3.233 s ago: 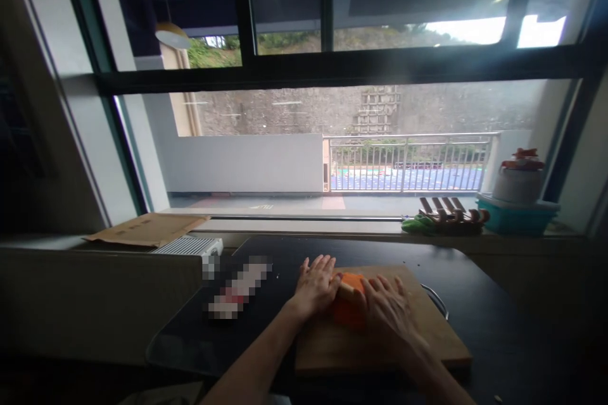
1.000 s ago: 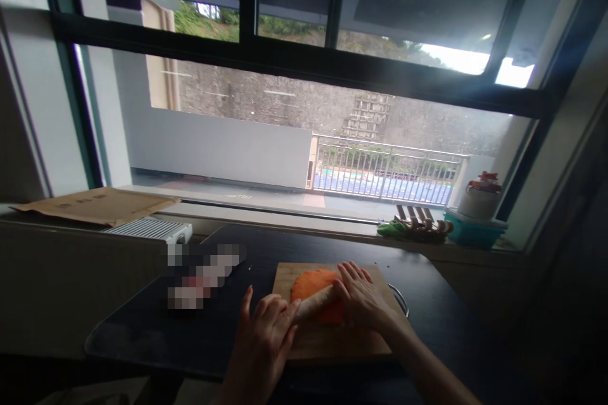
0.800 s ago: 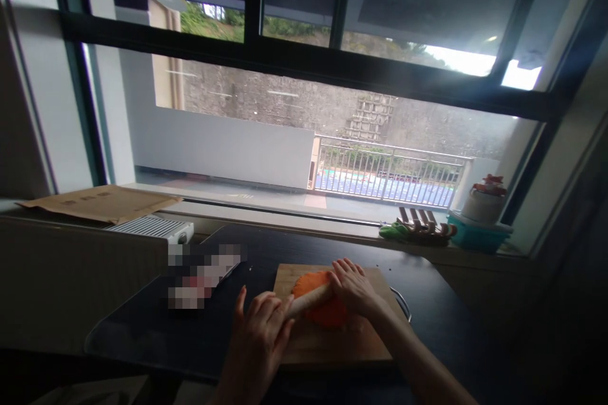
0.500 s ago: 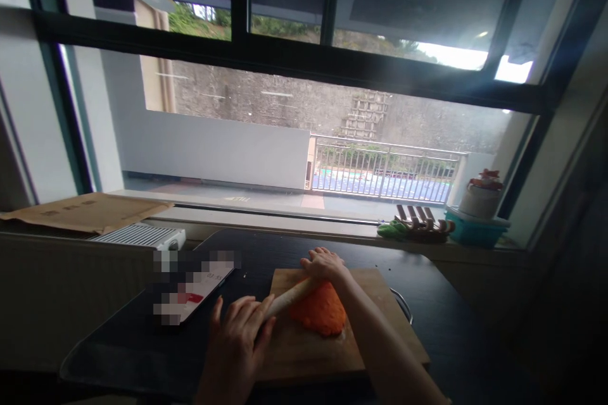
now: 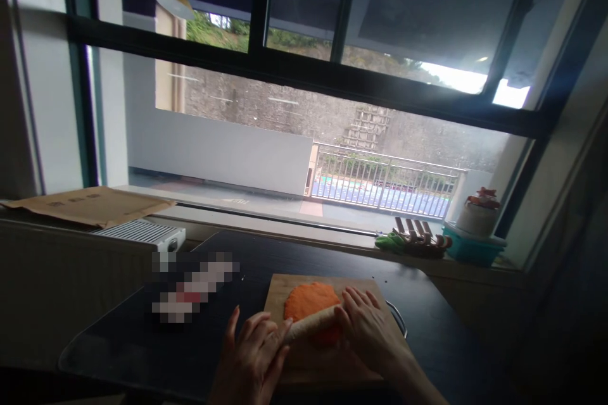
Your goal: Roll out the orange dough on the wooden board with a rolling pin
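Note:
A pale wooden rolling pin (image 5: 313, 324) lies slantwise across a flattened piece of orange dough (image 5: 311, 300). Under the dough is a wooden cutting board (image 5: 276, 294) with a metal handle (image 5: 399, 318) at its right side. The pin's left end is under my left hand (image 5: 259, 348), whose fingers bend over it while one fingertip sticks up. On the other end rests my right hand (image 5: 365, 326), palm down with its fingers over the pin. Dough shows on both sides of the pin; the part beneath it is hidden.
A dark table (image 5: 190, 361) carries the board and a blurred-out phone-like object (image 5: 194, 291) on the left. Behind stand a white radiator (image 5: 142, 237) with a brown paper envelope (image 5: 95, 205), and a windowsill with a brown rack (image 5: 420, 237) and a teal box (image 5: 475, 245).
Both hands have drawn the rolling pin back toward me, from the dough's far side to its nearer part. More of the dough's far side shows. The camera view has tilted slightly.

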Motion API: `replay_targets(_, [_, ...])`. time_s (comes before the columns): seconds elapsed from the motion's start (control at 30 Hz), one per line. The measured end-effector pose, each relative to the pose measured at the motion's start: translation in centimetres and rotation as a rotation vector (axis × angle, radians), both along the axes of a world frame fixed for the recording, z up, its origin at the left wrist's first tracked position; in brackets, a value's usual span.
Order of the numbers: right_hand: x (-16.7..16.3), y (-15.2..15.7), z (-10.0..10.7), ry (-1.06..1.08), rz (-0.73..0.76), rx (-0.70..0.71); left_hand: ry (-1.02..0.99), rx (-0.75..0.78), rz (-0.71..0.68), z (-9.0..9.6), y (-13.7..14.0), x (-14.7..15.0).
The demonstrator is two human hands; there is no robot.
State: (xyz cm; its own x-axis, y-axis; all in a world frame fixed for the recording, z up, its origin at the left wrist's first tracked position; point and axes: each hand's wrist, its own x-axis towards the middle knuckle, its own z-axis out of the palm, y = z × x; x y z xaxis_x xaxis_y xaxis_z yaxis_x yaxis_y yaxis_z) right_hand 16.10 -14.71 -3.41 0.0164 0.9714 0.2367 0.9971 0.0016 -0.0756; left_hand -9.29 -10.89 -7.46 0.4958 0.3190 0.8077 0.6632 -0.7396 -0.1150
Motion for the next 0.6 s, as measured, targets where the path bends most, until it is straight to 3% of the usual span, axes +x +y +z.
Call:
replay_targets(0.13, [-2.1, 6.3, 2.5, 0.101, 0.002, -0.095, -0.042, -0.111, 0.102, 0.3, 2.7, 0.0])
replay_targets(0.27, [-3.4, 10.9, 3.6, 0.183, -0.053, -0.096, -0.075, -0.213, 0.206, 2.0, 5.9, -0.5])
replay_targets(0.4, [-2.3, 9.0, 2.6, 0.235, 0.001, -0.06, -0.176, -0.208, 0.223, 4.1, 7.1, -2.0])
replay_targets(0.6, [1.5, 2.7, 1.0, 0.262, 0.362, 0.07, -0.29, -0.461, -0.094, 6.3, 2.3, -1.1])
